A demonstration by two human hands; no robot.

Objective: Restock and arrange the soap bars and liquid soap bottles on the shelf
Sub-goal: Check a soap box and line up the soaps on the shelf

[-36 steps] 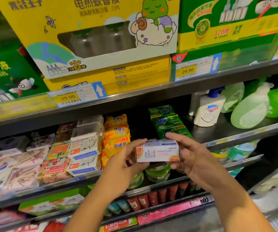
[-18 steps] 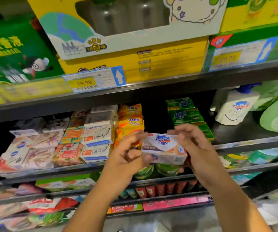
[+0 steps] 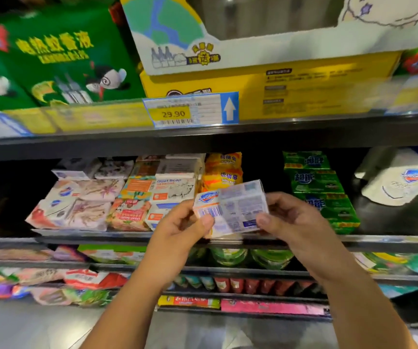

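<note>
Soap box [image 3: 233,210] has turned back-side up, left hand [image 3: 180,230] and right hand [image 3: 296,222] pinching it.

We see a printed paperboard soap box [image 3: 230,209] with a faint sheen, and to its right green soap bars [image 3: 323,195] wrapped in glossy plastic film. The shelf edge [image 3: 203,138] looks to us like dark, smooth metal, and the white bottle [image 3: 394,180] like smooth plastic.

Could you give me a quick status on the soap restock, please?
Left hand and right hand both pinch one soap box, off the shelf. Dark gap between yellow soaps and green soaps behind it. Nothing in the way.
</note>
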